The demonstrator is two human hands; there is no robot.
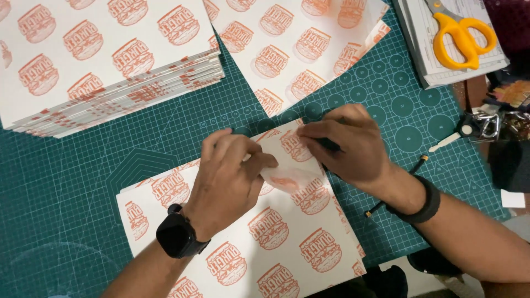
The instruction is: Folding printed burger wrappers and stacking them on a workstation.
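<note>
Low in the frame, a printed sheet (259, 243) lies on the green mat (66, 187). Your left hand (229, 179), watch (176, 235) on its wrist, presses down on the sheet's upper corner, fingers curled and pinching the folded flap (290, 165). Your right hand (350, 146), at centre right, pinches the same flap's edge, fingers closed on it. Further up, a paper stack (105, 60) fills the upper left, loose sheets (292, 44) lie at top centre, and yellow scissors (461, 36) rest at upper right.
</note>
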